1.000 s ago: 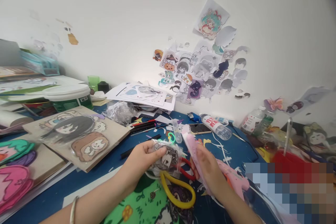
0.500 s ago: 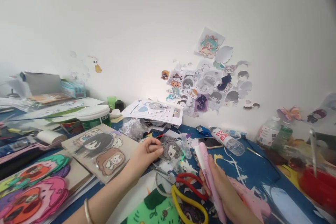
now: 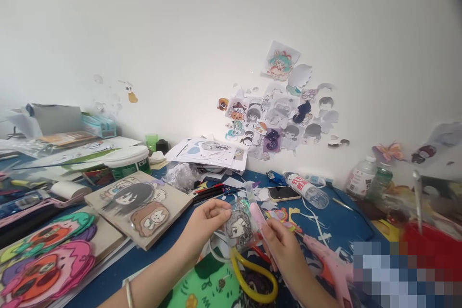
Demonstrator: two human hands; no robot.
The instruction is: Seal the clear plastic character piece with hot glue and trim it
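Low at centre, the left hand [image 3: 209,216] pinches a cartoon cutout [image 3: 238,228] by its upper-left edge, above a yellow handle loop [image 3: 238,274]. It looks light, thin and slick – likely easy to crease, so best held by its clear margin. Beside it, a pink tool [image 3: 257,214] – probably rigid, light plastic – sits gripped mid-shaft in the right hand [image 3: 283,240].

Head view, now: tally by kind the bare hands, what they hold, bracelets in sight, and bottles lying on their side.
Bare hands: 2 (left hand, right hand)
Clear-filmed character picture: 1
Pink handheld tool: 1
Bracelet: 1
Lying plastic bottle: 1
Total: 6
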